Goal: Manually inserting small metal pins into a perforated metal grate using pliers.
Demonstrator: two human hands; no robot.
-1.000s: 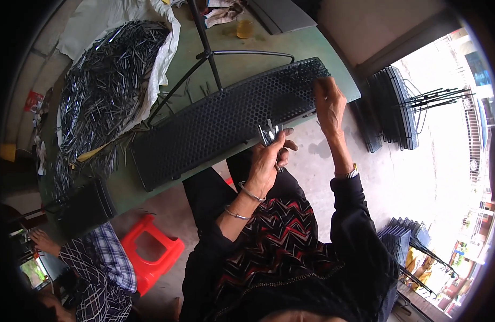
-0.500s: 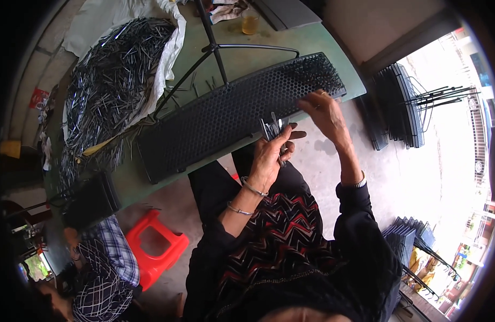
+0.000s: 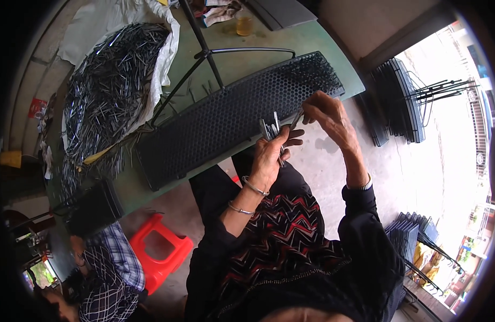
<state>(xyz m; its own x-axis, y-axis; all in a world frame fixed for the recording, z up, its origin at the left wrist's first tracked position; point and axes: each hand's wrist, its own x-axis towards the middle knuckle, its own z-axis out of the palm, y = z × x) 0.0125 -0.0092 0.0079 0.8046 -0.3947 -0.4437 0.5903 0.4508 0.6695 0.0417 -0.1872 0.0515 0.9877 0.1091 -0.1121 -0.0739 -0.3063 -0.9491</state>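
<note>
My left hand (image 3: 268,159) is closed around a small bundle of thin metal strips (image 3: 270,129), whose shiny ends stick up past the thumb. To its right, my right hand (image 3: 337,126) pinches a single thin strip (image 3: 297,117) between thumb and fingertips. Both hands are over the near edge of a long black panel (image 3: 215,119) full of round or hexagonal holes. Many small dark pieces stand thickly in the holes at the panel's right end (image 3: 314,74). A thin black metal frame (image 3: 205,53) rises behind the panel.
The green table (image 3: 234,59) carries a white sack (image 3: 169,59) spilling dark strips (image 3: 116,80) and a glass of yellowish liquid (image 3: 244,26). A red stool (image 3: 160,249) and a seated person in checked clothes (image 3: 110,279) are at lower left. Black racks (image 3: 400,102) stand at right.
My right hand has shifted slightly right and toward me. A thin strip now shows between its fingertips. My left hand keeps its bundle in nearly the same place.
</note>
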